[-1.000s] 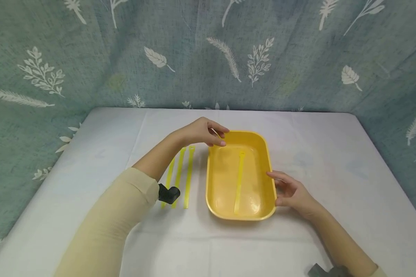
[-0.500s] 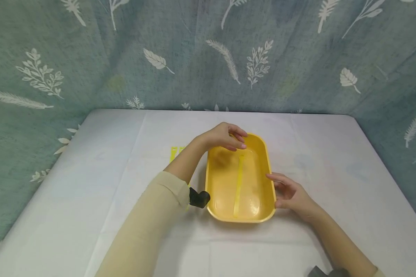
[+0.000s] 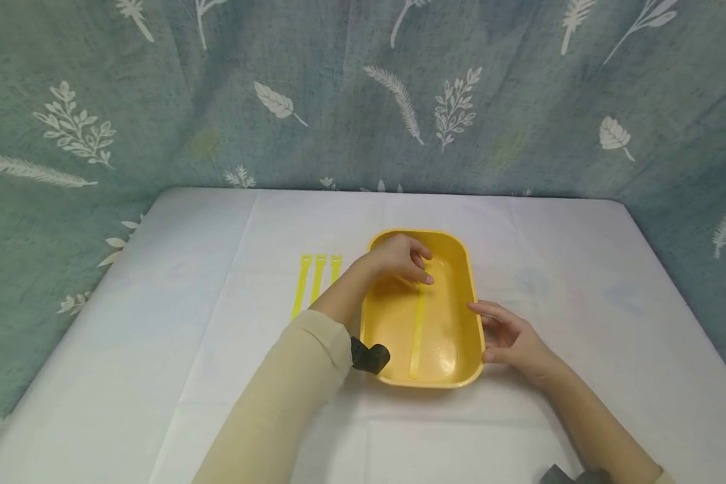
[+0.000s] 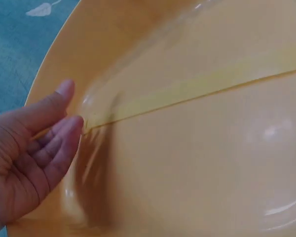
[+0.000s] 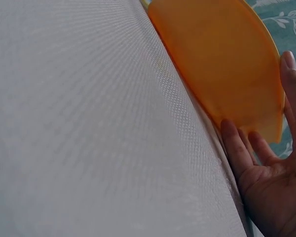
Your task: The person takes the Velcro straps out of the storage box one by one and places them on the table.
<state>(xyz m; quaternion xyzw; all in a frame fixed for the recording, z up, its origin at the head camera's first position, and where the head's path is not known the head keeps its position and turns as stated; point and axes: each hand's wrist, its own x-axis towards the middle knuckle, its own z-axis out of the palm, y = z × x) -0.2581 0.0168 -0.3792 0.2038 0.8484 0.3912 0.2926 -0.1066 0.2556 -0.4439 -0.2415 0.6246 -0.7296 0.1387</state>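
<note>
In the head view my left hand (image 3: 402, 259) reaches into the far end of a yellow tray (image 3: 474, 282). Below its fingertips a flat yellow strap (image 3: 418, 329) lies lengthwise on the tray floor. The left wrist view has the thumb and fingers apart, with the fingertips right at the end of the strap (image 4: 187, 91). My right hand (image 3: 514, 339) rests at the tray's right side. In the right wrist view its fingertips touch the tray's outer wall (image 5: 222, 59), and the thumb stands by the rim.
Left of the tray, three similar yellow straps (image 3: 317, 275) with slotted heads lie side by side on the white tablecloth (image 3: 218, 376), partly hidden by my left forearm. A leaf-patterned green curtain (image 3: 339, 101) hangs behind the table.
My left hand has moved right from the tray's far left rim, then down into the tray over the strap. The right hand and the tray have stayed in place.
</note>
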